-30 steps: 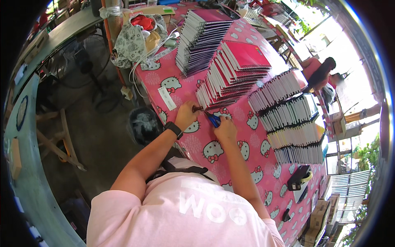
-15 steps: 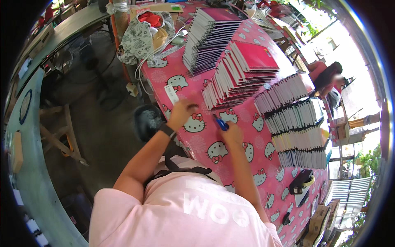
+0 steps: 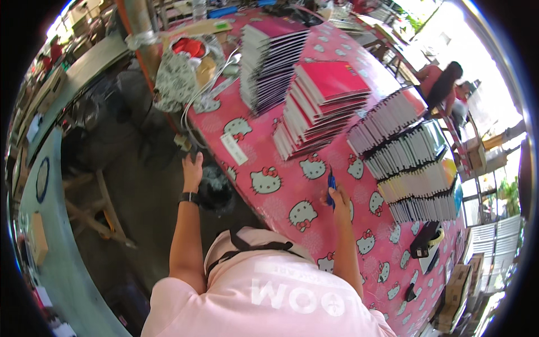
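Note:
My left hand (image 3: pixel 192 166) hangs off the table's left edge near the dark plastic-lined bin (image 3: pixel 215 188). Its fingers are stretched apart and hold nothing I can see. Over the pink patterned tablecloth (image 3: pixel 281 205), my right hand (image 3: pixel 340 199) grips a small blue-handled tool (image 3: pixel 332 184) with a narrow dark tip pointing away from me; its exact kind is unclear. Between my hands, a white printed strip (image 3: pixel 233 148) lies flat near the table edge. Beyond it stand a leaning stack of red spiral notebooks (image 3: pixel 314 109) and a taller stack of dark-covered ones (image 3: pixel 272 62).
Rows of bound notebooks (image 3: pixel 405 154) fill the right side. A black tape dispenser (image 3: pixel 425 240) sits nearer. A patterned cloth bag (image 3: pixel 182 76) and white cable (image 3: pixel 202 98) lie at the far left corner, beside an orange post (image 3: pixel 132 33). A greenish table (image 3: pixel 48 224) stands left.
My left hand has moved left, from over the table near the strip to beyond the edge, and its fingers have spread. My right hand has shifted right with the blue-handled tool. The view has shifted slightly.

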A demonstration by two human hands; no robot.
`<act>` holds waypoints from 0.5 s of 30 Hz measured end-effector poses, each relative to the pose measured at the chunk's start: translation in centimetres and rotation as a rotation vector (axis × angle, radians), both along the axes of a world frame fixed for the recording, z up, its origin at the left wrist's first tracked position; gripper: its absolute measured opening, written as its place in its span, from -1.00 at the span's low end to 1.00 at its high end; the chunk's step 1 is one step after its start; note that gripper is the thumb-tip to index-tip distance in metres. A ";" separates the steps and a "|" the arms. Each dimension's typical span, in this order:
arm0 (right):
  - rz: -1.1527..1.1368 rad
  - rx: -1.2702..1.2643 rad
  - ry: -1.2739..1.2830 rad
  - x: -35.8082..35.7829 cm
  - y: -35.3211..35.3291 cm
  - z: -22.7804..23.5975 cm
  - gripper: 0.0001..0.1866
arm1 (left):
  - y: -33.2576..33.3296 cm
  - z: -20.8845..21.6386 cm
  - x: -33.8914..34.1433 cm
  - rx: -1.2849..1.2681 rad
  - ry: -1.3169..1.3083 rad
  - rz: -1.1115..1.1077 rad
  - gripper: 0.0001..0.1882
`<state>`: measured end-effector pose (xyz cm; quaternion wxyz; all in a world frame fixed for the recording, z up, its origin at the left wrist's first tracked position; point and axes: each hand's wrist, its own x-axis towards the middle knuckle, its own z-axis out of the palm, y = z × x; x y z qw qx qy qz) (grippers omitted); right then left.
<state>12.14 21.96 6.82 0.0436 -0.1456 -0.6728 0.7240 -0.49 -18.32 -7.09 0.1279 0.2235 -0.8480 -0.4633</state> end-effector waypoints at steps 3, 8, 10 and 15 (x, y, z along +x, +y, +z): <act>0.028 -0.048 0.020 0.8 0.8 0.7 -0.60 | 5.4 14.0 -1.8 0.133 0.535 -0.211 -0.59; 0.141 0.210 0.282 -1.2 -2.1 6.5 -0.47 | 14.2 32.5 -3.4 -0.049 0.872 -0.877 -0.62; 0.182 0.471 0.451 -2.3 -2.9 10.2 -0.45 | 17.4 34.7 -5.8 -0.244 0.792 -1.014 -0.44; 0.003 0.833 0.802 -5.6 -4.0 13.1 -0.42 | 21.9 34.7 -10.1 -0.692 0.407 -1.105 0.10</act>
